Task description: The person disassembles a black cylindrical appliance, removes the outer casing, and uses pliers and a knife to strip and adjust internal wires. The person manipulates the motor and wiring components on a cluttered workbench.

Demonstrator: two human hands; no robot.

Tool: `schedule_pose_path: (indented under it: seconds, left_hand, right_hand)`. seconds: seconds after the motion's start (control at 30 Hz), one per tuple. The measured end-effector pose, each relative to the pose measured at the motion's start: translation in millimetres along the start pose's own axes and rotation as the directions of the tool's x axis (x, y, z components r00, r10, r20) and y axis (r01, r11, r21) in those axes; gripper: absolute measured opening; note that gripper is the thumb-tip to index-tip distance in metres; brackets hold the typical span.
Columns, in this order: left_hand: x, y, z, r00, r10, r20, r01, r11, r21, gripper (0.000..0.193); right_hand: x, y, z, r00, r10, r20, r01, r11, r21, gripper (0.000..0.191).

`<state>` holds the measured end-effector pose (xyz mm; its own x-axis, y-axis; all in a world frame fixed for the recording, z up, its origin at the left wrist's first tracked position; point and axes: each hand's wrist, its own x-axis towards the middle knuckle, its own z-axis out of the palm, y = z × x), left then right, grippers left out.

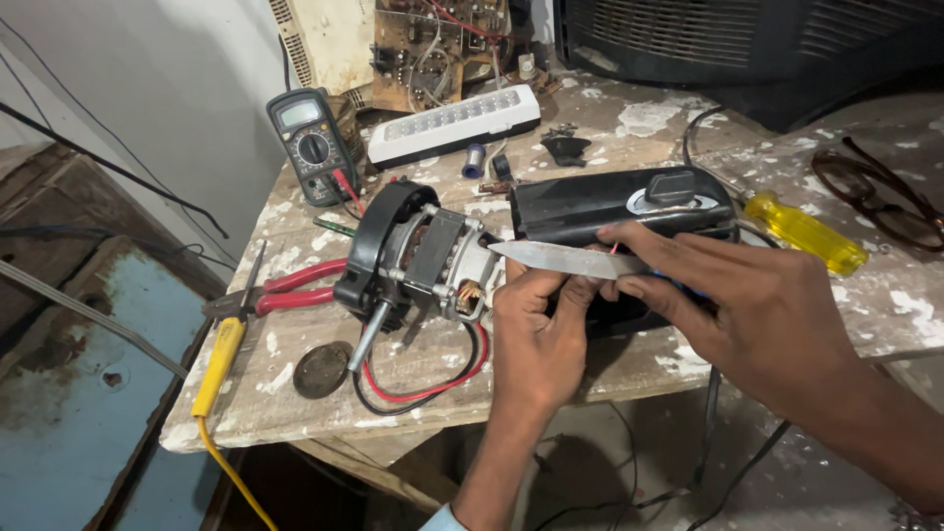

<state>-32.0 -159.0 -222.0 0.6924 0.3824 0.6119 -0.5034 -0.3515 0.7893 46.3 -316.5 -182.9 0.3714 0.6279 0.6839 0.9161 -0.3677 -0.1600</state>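
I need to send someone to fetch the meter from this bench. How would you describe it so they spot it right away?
Start at the paint-flecked wooden bench and go to its far left corner. The multimeter lies beside the long white LED lamp. It alone has a dark case, small screen and round dial.

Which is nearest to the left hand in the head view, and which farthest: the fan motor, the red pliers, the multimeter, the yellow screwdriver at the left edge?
From the left hand:
1. Fan motor, just left of it.
2. Red pliers, farther left.
3. Yellow screwdriver, at the table's left edge.
4. Multimeter, up at the back left.

Places 3 and 4 are close; the rank is uncertain.
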Motion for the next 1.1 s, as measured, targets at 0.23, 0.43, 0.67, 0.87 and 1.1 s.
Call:
schedule_pose_path:
  seconds: [0.23, 0.43, 0.67, 0.87, 1.1]
  left_hand:
    - [-1, -2, -1, 1.000, 0.023, -0.003, -0.023, 1.000, -0.018, 0.015]
    - [-2, -3, -1, 1.000, 0.008, 0.013, -0.008, 1.000, -0.020, 0.015]
    - [-2, -2, -1, 0.996, 0.090, -0.001, -0.090, 0.996, 0.010, 0.016]
    - [-5, -3, -3, 1.000, 0.009, 0.013, -0.009, 1.000, -0.024, 0.017]
    - [-5, -4, 4, 0.997, 0.071, -0.042, -0.069, 0.997, 0.046, 0.014]
  right_hand:
    - [-4, 3, -1, 1.000, -0.012, 0.000, 0.012, 0.996, 0.093, 0.044]
    - [-4, 5, -2, 1.000, -0.009, 0.002, 0.008, 0.994, 0.111, 0.042]
    - [-16, 8, 3, 0.990, 0.137, 0.011, -0.138, 0.990, 0.025, 0.050]
    - [2, 12, -12, 0.956, 0.288, -0.046, -0.289, 0.957, -0.019, 0.057]
    - [-13, 16, -15, 0.906, 0.415, -0.079, -0.412, 0.910, 0.050, 0.054]
